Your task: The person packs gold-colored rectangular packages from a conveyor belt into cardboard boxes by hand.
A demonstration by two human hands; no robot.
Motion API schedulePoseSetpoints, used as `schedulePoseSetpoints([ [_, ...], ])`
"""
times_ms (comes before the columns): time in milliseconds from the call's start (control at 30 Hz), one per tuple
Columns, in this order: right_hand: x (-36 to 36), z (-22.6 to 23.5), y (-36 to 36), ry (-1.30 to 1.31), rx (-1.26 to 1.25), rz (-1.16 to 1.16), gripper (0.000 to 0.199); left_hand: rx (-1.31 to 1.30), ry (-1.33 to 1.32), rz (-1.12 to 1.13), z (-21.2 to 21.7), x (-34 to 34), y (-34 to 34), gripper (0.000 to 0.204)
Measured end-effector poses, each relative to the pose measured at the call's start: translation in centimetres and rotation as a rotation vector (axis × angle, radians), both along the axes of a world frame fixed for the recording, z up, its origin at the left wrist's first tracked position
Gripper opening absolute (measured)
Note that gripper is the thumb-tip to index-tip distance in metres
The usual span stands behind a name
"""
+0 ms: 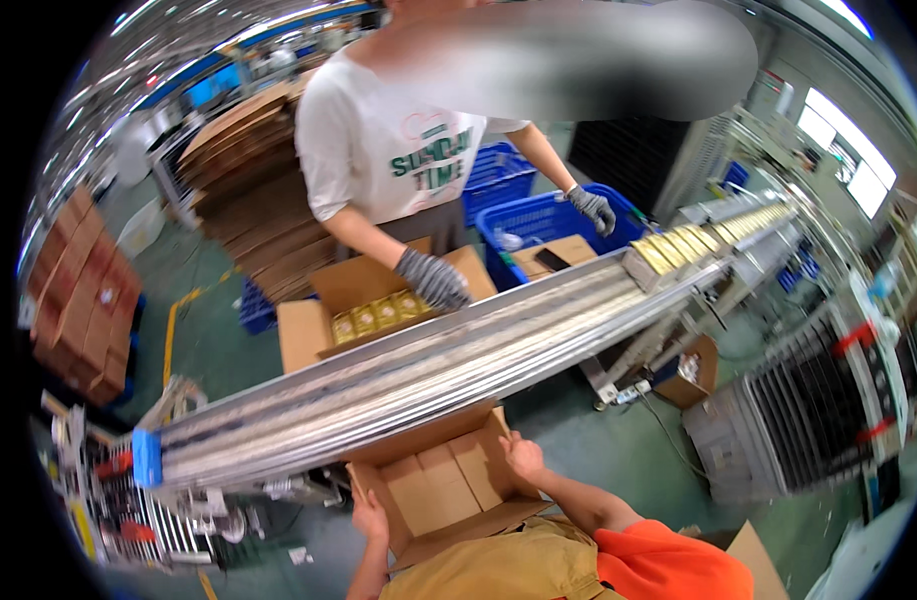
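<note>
An open, empty cardboard box point(443, 485) sits below me under the roller conveyor point(398, 375). My left hand point(369, 517) grips its left wall. My right hand point(523, 459) holds its right flap. Across the conveyor a person in a white shirt and grey gloves reaches one gloved hand point(430, 279) into another open box point(363, 300) that holds several gold packets point(378, 315). A row of gold boxes point(698, 240) lies on the conveyor at the right.
Blue plastic crates point(548, 222) stand behind the conveyor. Stacks of flat cardboard point(243, 170) rise at the back left, brown cartons point(83, 300) at the far left. Grey machinery point(808, 400) stands at the right on the green floor.
</note>
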State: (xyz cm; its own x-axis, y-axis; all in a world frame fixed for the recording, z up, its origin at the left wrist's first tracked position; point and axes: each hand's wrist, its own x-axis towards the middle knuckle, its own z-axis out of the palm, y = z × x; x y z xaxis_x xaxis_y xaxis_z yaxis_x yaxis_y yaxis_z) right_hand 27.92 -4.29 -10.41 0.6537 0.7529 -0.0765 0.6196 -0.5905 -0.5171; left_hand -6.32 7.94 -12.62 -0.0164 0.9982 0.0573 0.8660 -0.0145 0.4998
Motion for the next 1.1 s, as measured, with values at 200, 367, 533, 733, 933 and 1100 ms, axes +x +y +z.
schedulePoseSetpoints([
  [200,0.3,0.6,-0.6,0.008,0.042,-0.041,0.035,-0.017,-0.002,-0.056,0.5,0.5,0.0,0.045],
  [367,0.2,0.5,-0.8,-0.015,0.095,-0.031,0.034,-0.033,0.002,-0.063,1.2,0.7,0.2,0.044],
  [533,0.0,0.5,-0.7,-0.044,0.098,-0.035,0.034,-0.031,0.034,-0.064,1.9,0.9,-0.1,0.044],
  [733,0.2,0.0,-0.6,-0.045,0.087,-0.025,0.035,-0.029,0.053,-0.035,1.4,0.7,-0.1,0.044],
  [933,-0.1,0.2,-0.5,-0.046,0.067,-0.016,0.036,-0.058,0.044,-0.021,1.5,0.7,-0.1,0.047],
  [1100,0.1,0.0,-0.6,-0.093,0.028,-0.015,0.037,-0.049,0.046,-0.001,1.8,1.3,0.0,0.047],
])
